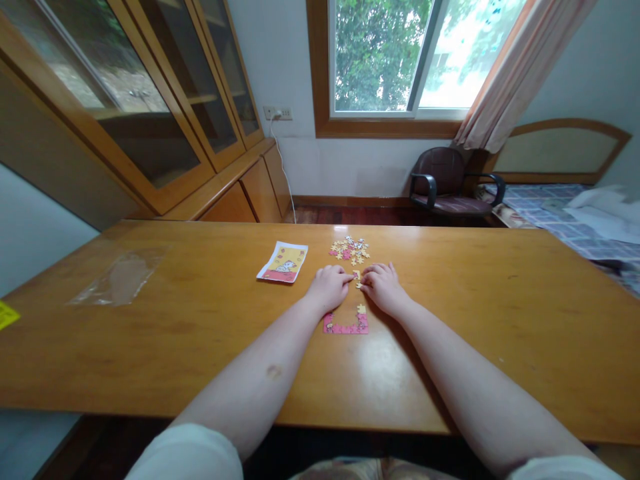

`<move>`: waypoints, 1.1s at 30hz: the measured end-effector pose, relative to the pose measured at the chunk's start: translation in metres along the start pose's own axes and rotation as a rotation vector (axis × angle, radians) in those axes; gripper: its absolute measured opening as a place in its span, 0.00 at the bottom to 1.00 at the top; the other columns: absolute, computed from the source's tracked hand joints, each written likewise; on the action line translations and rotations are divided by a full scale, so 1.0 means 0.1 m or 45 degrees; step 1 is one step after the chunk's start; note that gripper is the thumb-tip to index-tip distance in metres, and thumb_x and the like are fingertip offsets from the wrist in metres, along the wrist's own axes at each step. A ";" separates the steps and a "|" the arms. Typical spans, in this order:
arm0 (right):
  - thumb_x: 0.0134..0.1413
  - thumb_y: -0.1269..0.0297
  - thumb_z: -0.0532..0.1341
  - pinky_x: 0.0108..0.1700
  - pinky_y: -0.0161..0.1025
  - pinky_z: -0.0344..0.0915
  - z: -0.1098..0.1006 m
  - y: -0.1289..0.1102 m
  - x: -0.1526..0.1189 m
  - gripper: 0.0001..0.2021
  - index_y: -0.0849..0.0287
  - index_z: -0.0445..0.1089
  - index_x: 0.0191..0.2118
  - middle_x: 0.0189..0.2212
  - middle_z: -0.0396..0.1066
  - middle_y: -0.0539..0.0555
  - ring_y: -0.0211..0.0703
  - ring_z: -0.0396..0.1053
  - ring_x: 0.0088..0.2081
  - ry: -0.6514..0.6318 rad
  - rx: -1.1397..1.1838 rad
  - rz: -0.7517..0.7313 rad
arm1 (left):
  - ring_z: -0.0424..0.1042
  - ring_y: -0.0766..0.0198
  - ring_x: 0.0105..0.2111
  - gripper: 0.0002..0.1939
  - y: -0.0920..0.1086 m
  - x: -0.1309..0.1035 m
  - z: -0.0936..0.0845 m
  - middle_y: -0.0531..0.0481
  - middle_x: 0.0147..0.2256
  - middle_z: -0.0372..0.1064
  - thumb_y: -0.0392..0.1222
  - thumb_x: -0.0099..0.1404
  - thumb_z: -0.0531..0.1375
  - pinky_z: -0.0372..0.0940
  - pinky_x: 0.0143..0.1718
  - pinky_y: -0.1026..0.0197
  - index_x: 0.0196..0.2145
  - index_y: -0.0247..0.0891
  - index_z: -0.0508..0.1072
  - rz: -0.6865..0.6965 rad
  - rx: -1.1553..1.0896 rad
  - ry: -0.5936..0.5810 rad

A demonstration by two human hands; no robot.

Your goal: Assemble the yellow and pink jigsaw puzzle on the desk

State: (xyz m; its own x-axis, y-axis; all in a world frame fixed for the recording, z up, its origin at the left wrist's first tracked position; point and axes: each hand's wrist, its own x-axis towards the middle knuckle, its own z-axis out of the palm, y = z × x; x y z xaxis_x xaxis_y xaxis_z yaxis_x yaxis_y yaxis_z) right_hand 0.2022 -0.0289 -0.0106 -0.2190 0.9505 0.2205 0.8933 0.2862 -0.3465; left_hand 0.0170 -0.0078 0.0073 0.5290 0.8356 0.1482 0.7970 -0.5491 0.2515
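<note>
Two or more small yellow jigsaw puzzle pieces [357, 274] lie between my hands on the wooden table. My left hand [330, 285] has its fingers curled, with the index fingertip against the upper piece. My right hand [383, 287] has its fingertips on the lower yellow puzzle piece [359, 285] from the right side. Nearer to me lies a partly joined puzzle border [346, 329], pink along the bottom with a yellow piece at its upper right. My left wrist covers part of its left side. Beyond my hands is a pile of loose puzzle pieces [350, 249], yellow, pink and white.
A picture sheet [284, 262] with a white animal on yellow and pink lies left of the pile. A clear plastic bag [119, 278] rests farther left on the table [210, 320]. A glass-door cabinet [190, 87] stands left; an armchair [445, 177] stands beyond the table.
</note>
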 end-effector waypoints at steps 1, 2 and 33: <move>0.55 0.64 0.62 0.62 0.64 0.41 0.01 0.00 0.00 0.03 0.55 0.73 0.32 0.44 0.72 0.55 0.50 0.62 0.52 0.004 0.002 0.000 | 0.68 0.58 0.43 0.16 0.00 0.00 0.00 0.47 0.43 0.72 0.40 0.66 0.54 0.61 0.48 0.54 0.48 0.47 0.77 0.000 -0.003 0.000; 0.55 0.64 0.62 0.62 0.64 0.41 0.01 0.01 0.00 0.03 0.55 0.73 0.33 0.44 0.72 0.55 0.50 0.62 0.52 0.011 0.004 -0.003 | 0.67 0.58 0.43 0.16 0.00 0.00 0.00 0.47 0.43 0.71 0.40 0.66 0.54 0.61 0.48 0.54 0.47 0.47 0.77 0.000 -0.005 0.001; 0.57 0.64 0.60 0.63 0.62 0.42 0.01 -0.02 -0.03 0.05 0.55 0.74 0.35 0.44 0.72 0.56 0.51 0.63 0.51 0.137 -0.014 -0.092 | 0.67 0.57 0.42 0.16 0.04 -0.01 0.00 0.47 0.42 0.72 0.40 0.66 0.54 0.62 0.47 0.54 0.47 0.47 0.77 0.032 -0.010 0.003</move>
State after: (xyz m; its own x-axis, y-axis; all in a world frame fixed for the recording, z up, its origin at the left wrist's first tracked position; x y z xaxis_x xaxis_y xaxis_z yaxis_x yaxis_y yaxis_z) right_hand 0.2004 -0.0320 -0.0115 -0.2401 0.9089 0.3409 0.8810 0.3515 -0.3166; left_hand 0.0195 -0.0112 0.0082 0.5480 0.8217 0.1566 0.7814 -0.5697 0.2548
